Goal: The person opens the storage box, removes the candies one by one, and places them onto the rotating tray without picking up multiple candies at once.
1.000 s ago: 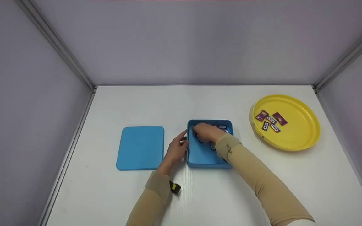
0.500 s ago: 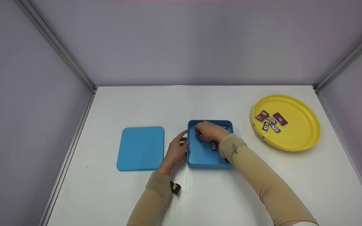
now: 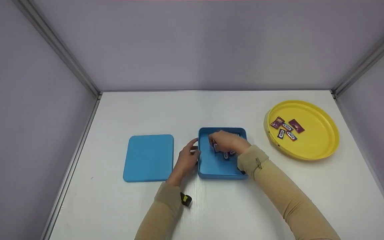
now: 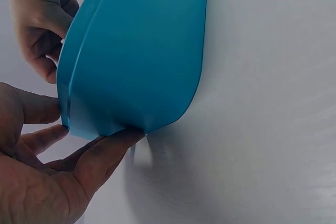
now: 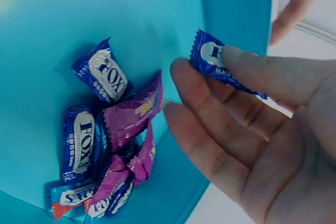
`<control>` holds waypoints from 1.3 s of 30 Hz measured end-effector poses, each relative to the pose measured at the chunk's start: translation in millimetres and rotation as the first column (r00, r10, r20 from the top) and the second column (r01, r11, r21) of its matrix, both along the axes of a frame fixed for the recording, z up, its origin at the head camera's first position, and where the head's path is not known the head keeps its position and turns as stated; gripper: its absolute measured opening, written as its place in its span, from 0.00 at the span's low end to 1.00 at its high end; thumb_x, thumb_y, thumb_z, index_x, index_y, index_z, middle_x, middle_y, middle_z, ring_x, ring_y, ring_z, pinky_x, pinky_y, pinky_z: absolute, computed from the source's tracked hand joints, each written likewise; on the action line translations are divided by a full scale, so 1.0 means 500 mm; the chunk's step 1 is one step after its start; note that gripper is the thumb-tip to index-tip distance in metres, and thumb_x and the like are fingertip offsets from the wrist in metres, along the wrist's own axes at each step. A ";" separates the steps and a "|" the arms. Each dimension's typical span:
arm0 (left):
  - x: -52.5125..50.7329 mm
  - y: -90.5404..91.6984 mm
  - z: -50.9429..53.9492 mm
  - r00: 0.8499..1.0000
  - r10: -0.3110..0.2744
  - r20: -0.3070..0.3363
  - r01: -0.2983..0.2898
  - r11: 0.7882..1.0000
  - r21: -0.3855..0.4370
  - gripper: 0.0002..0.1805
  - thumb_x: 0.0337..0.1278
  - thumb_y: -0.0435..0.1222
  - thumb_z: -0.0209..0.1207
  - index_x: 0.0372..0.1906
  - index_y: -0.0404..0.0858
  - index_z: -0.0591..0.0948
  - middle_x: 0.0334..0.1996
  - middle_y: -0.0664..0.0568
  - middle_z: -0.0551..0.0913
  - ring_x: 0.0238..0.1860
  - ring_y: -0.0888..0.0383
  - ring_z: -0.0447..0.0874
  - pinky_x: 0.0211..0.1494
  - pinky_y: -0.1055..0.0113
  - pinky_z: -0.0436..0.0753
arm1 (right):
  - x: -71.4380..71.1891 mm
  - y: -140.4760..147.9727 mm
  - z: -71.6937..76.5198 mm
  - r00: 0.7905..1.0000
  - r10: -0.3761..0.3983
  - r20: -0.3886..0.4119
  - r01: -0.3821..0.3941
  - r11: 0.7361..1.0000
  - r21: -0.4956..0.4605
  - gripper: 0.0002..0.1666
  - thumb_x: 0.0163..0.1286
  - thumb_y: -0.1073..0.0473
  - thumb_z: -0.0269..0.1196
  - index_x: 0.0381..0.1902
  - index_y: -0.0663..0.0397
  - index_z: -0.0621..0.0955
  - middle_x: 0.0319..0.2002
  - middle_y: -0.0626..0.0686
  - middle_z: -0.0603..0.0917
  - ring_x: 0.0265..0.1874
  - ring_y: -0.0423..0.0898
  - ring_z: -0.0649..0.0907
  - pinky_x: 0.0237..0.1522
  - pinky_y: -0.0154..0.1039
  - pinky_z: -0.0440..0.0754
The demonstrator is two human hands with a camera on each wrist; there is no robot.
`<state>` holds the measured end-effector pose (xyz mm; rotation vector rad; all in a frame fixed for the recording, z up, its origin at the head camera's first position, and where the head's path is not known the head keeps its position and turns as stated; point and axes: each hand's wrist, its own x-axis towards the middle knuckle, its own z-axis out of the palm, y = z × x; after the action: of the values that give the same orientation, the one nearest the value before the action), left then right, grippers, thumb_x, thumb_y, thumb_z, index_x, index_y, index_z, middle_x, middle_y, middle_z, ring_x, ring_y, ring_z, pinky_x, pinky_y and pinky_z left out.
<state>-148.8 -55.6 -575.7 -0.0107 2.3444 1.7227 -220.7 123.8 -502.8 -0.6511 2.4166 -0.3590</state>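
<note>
My right hand (image 3: 226, 141) is inside the blue box (image 3: 222, 176), pinching a dark blue wrapped candy (image 5: 210, 59) between thumb and fingers. In the right wrist view, several blue and purple wrapped candies (image 5: 134, 109) lie bunched on the box floor beside my fingertips. My left hand (image 3: 187, 160) rests against the outside of the box's left wall. Its fairly straight fingers touch the blue wall (image 4: 131, 51) near the rim and lower down in the left wrist view.
A flat blue square lid (image 3: 148, 158) lies on the white table (image 3: 112, 206) to the left. At the right stands a round yellow tray (image 3: 317, 143) with several wrapped candies (image 3: 291, 135) in it. Walls enclose the table's back and sides.
My right hand has shifted slightly right within the box and lifted a little, with the candy now visible at its fingers. My left hand has stayed still.
</note>
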 end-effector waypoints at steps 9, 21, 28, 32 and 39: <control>0.000 0.001 0.004 1.000 0.002 -0.011 -0.002 0.999 -0.036 0.28 0.73 0.33 0.49 0.75 0.44 0.63 0.60 0.38 0.75 0.58 0.45 0.77 0.51 0.53 0.80 | 0.032 0.030 0.020 0.999 -0.039 -0.036 0.036 0.997 -0.071 0.10 0.71 0.65 0.58 0.49 0.58 0.81 0.34 0.50 0.80 0.29 0.45 0.79 0.33 0.42 0.79; 0.003 0.006 0.008 1.000 0.003 -0.024 -0.005 0.997 -0.079 0.28 0.73 0.33 0.48 0.75 0.43 0.62 0.61 0.37 0.74 0.59 0.44 0.76 0.57 0.50 0.77 | 0.067 0.094 0.030 0.993 -0.038 -0.110 0.021 0.989 -0.146 0.08 0.71 0.69 0.56 0.46 0.59 0.80 0.36 0.52 0.79 0.36 0.49 0.77 0.44 0.48 0.77; 0.004 0.007 0.010 1.000 0.002 -0.026 -0.004 0.997 -0.072 0.28 0.73 0.33 0.48 0.75 0.42 0.62 0.61 0.36 0.74 0.59 0.43 0.76 0.57 0.49 0.77 | 0.079 0.132 0.037 0.990 -0.071 -0.126 0.042 0.976 -0.214 0.10 0.69 0.70 0.57 0.47 0.60 0.80 0.38 0.52 0.80 0.36 0.47 0.78 0.42 0.47 0.79; 0.004 0.008 0.009 1.000 0.006 -0.021 -0.007 0.997 -0.071 0.28 0.73 0.33 0.49 0.75 0.42 0.62 0.61 0.36 0.74 0.59 0.43 0.76 0.57 0.49 0.77 | 0.082 0.156 0.040 0.988 -0.111 -0.107 0.085 0.971 -0.225 0.12 0.70 0.70 0.57 0.49 0.61 0.80 0.42 0.55 0.82 0.40 0.50 0.80 0.44 0.49 0.79; 0.004 0.007 0.012 1.000 0.008 0.006 -0.008 0.996 -0.091 0.29 0.73 0.34 0.49 0.76 0.43 0.61 0.62 0.38 0.73 0.61 0.44 0.75 0.61 0.49 0.74 | 0.085 0.212 0.045 0.965 -0.250 -0.077 0.227 0.947 -0.229 0.16 0.72 0.68 0.57 0.56 0.61 0.76 0.50 0.61 0.82 0.46 0.54 0.82 0.49 0.52 0.80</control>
<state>-146.6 -52.2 -569.9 -0.0408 2.4199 1.6155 -178.0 229.7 -480.1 -0.4790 2.5869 -0.7159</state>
